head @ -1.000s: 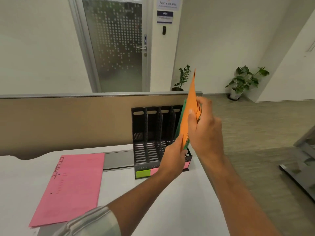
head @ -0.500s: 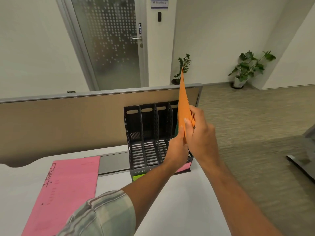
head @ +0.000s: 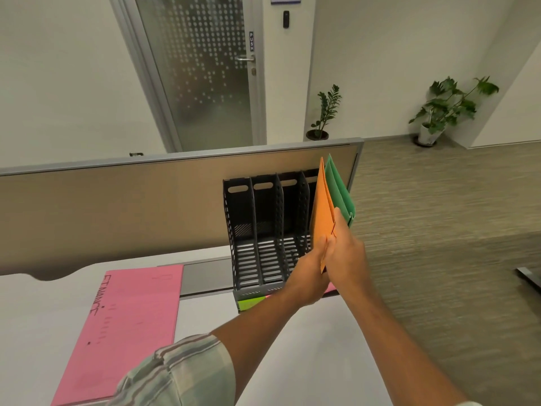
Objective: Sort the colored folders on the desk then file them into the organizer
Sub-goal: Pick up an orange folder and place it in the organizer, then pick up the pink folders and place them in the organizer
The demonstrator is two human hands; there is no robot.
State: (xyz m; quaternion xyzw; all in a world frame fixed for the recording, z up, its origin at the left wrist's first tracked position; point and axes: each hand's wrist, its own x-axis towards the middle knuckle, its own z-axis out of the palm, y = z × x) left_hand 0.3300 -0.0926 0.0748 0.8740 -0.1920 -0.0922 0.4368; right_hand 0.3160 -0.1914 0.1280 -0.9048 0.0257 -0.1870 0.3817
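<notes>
step: filing orange paper folder [head: 322, 212] into black slotted plastic organizer [head: 254, 230], far right | left hand [head: 310, 273] and right hand [head: 347, 253] both pinch its near lower edge, fingers curled | folder upright, long axis vertical, at the rightmost slots, probably partly in; base hidden | green card folder [head: 339, 189] just right of it | pink paper folder [head: 126, 326] flat, near left, unfiled

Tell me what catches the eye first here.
The left hand and right hand grip an orange folder at the right end of the black file organizer, with a green folder just right of it. A pink folder lies flat on the white desk, at left.
</notes>
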